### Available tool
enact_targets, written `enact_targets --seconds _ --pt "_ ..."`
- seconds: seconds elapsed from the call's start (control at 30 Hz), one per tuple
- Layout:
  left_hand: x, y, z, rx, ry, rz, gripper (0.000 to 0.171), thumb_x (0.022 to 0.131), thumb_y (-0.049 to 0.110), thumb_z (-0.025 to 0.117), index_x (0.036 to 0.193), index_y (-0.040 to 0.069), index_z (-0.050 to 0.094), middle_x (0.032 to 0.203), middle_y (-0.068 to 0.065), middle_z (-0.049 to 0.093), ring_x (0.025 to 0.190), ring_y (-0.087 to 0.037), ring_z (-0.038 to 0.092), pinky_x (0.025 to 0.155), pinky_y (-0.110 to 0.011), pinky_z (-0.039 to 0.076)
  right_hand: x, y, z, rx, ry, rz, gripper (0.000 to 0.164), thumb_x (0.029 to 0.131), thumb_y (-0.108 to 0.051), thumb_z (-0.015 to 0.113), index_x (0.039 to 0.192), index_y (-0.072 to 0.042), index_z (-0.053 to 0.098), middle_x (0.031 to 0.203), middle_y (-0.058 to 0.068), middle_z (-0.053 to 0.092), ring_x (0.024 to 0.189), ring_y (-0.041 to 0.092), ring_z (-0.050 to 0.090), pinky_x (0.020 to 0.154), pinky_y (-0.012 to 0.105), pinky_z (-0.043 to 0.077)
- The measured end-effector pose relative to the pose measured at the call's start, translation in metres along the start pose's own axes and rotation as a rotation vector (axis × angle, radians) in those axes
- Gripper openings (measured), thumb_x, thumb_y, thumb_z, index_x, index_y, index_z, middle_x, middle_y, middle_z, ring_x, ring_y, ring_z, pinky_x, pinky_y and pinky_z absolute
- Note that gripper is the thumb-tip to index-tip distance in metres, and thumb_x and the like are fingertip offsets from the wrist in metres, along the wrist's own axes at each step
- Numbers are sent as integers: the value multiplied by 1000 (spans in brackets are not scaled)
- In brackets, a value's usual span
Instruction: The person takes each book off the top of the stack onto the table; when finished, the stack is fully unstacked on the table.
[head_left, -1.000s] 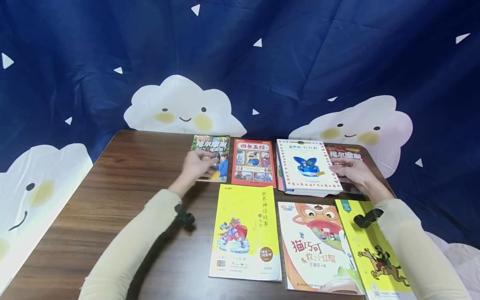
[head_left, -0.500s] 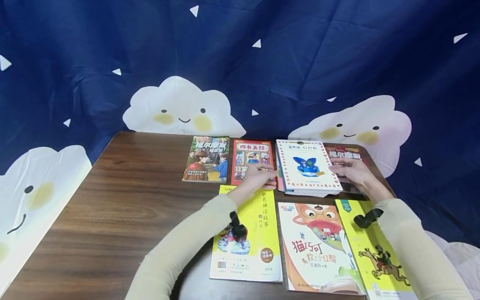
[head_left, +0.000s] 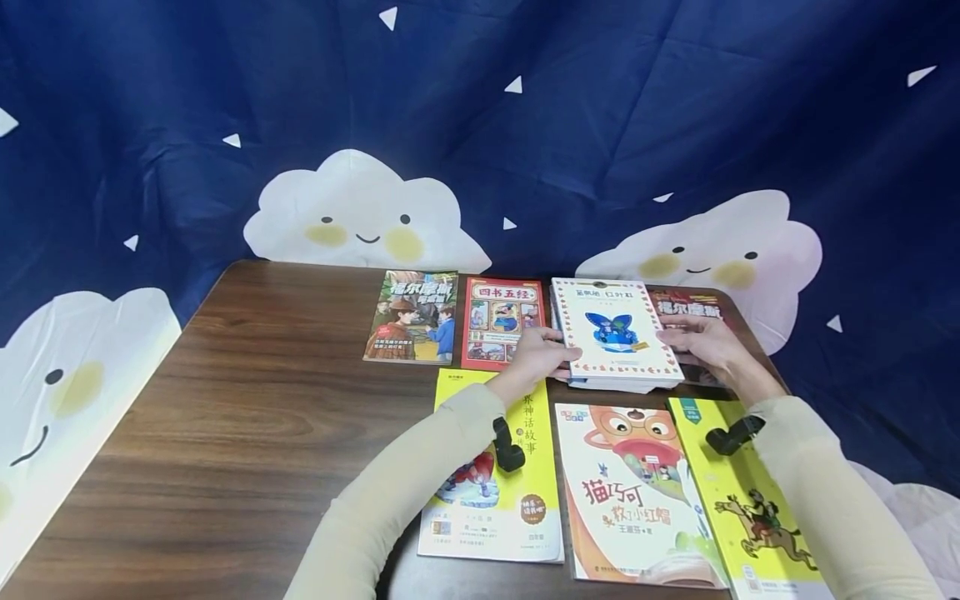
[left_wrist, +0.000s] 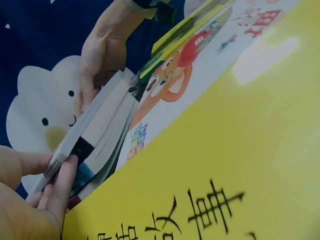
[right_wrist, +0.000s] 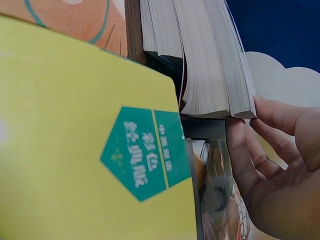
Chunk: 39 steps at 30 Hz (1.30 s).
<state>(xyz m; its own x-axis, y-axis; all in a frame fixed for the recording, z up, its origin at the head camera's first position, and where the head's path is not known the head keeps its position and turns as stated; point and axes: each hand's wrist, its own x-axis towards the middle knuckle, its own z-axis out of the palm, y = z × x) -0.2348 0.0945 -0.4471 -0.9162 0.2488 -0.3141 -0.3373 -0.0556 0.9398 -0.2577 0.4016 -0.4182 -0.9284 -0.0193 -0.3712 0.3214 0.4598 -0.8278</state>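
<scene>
A white book (head_left: 617, 321) with a blue butterfly picture tops a stack of several books at the back right. At its left edge is my left hand (head_left: 542, 357), pinching it with the thumb on the cover; in the left wrist view the fingers (left_wrist: 64, 182) lie against the spine side. My right hand (head_left: 705, 343) holds the same book's right edge. In the right wrist view, thumb and fingers (right_wrist: 239, 150) pinch a corner of the top book (right_wrist: 240, 90), above the lower books' page blocks (right_wrist: 202, 60).
Left of the stack lie a red book (head_left: 502, 304) and a detective book (head_left: 412, 321). Nearer are a yellow book (head_left: 517, 508), a fox-cover book (head_left: 637, 500) and a yellow-green book (head_left: 750, 483). A dark red book (head_left: 690, 304) lies right of the stack on the wooden table (head_left: 247, 400).
My left hand has moved right, from the detective book across the red one to the white book's left edge, and now grips it. The right hand has stayed in place.
</scene>
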Motion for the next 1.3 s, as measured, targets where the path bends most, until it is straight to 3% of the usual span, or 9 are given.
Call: enact_targets --seconds 0.2,0.3,0.43,0.6,0.77,0.97,1.13,1.3 --pt "3 2 -3 -4 14 -7 40 92 4 79 127 6 59 112 -11 71 74 -16 70 64 -25 69 2 0 1 7 -12 10 74 105 -32 67 164 -1 33 85 -24 73 83 1 74 76 24 68" --pt "1 5 -11 -49 -9 3 44 92 -1 75 129 7 54 113 -13 68 73 -18 69 66 -31 70 3 3 2 12 -8 -2 72 106 -34 65 162 1 35 85 -25 72 83 -2 72 76 22 68" --pt "-4 13 -33 -84 -52 15 47 96 -4 70 137 6 49 122 -20 67 77 -23 74 72 -38 72 4 7 1 -1 3 -18 73 104 -34 68 161 1 38 85 -24 73 82 -2 72 74 23 69" --pt "-15 24 -68 -60 -73 55 45 99 -4 65 139 6 47 128 -25 69 78 -21 77 69 -35 71 0 7 4 -62 16 -40 75 102 -35 71 158 3 40 86 -25 70 83 -3 70 76 25 69" --pt "-28 32 -112 -38 -65 111 43 100 -5 63 138 6 46 130 -28 69 82 -20 77 73 -38 72 -1 6 5 -116 21 -66 76 102 -40 71 158 3 42 89 -27 67 85 -5 68 80 22 68" --pt "-52 41 -178 17 -53 160 48 100 -6 59 144 2 43 135 -31 65 85 -19 77 78 -43 72 1 6 7 -118 16 -77 74 102 -39 70 157 3 43 90 -30 65 86 -6 68 80 20 67" --pt "-76 50 -237 66 -39 199 48 101 -5 57 146 1 43 115 -10 76 88 -18 78 81 -43 71 3 8 6 -124 10 -74 73 103 -40 70 157 1 43 91 -29 66 86 -6 68 80 20 67" --pt "-99 55 -298 43 -13 230 35 104 -5 56 134 11 50 99 3 79 84 -15 79 76 -39 72 3 8 5 -131 6 -75 74 102 -41 70 158 0 43 92 -28 66 87 -6 68 81 20 67"
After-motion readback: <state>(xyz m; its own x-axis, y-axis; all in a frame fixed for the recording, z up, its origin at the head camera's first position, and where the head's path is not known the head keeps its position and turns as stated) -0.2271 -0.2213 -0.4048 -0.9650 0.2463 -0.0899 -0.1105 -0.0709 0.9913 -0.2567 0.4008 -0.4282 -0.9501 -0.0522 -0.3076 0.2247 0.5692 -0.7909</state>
